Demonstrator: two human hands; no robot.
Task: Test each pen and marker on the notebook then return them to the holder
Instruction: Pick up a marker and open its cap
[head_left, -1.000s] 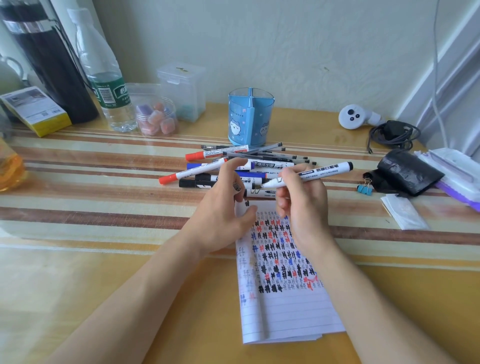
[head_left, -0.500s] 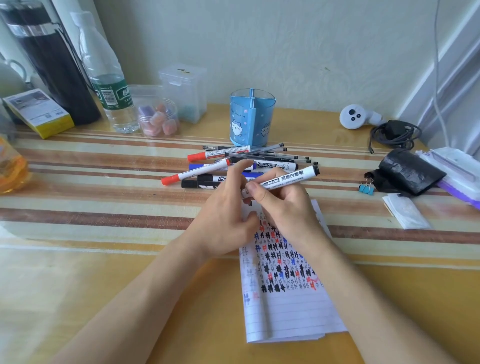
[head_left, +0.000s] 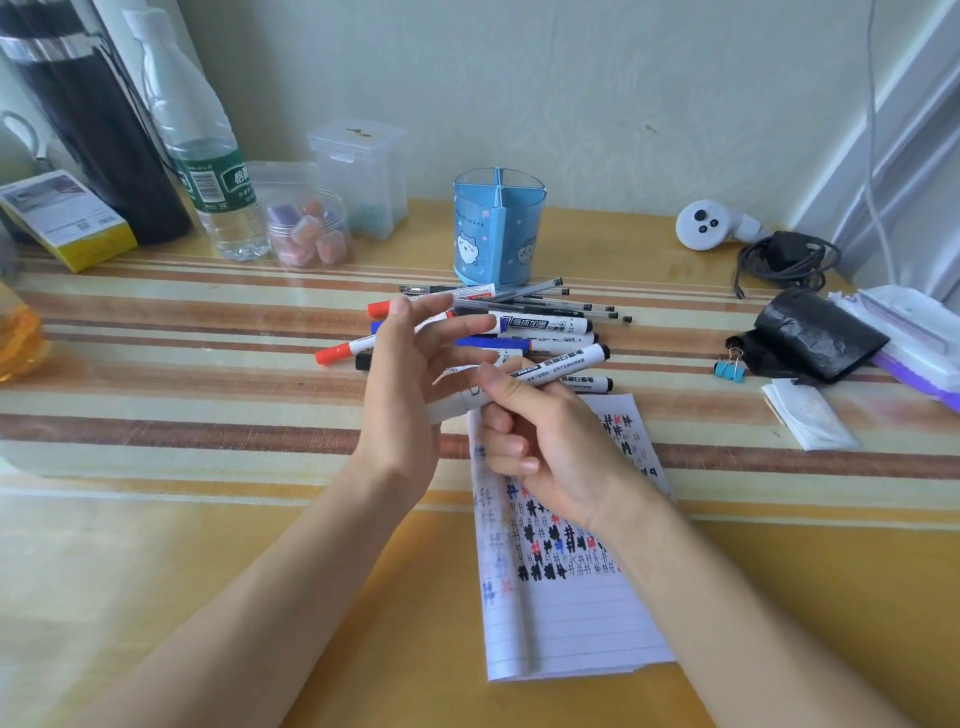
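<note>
Now, holding a marker (head_left: 566, 366) tight in the right hand (head_left: 545, 447), with fingers curled round it, just above the top of the notebook (head_left: 566, 613). Got the left hand (head_left: 408, 389) open with straight, spread fingers, right by the marker's near end; cannot tell if touching. Cannot tell cap on or off at that end either. If off, could smear ink on the left palm. Could also slip from the grip and roll into the pile of pens (head_left: 540, 327) lying on the worktop (head_left: 208, 415) behind, and then hard to know tested from untested. With no hand pressing on the notebook, could slide or crumple under a hard stroke. Little free room among the marks near the top, so better to test lower down. Not yet back in the blue holder (head_left: 498, 234), standing beyond the pile.
</note>
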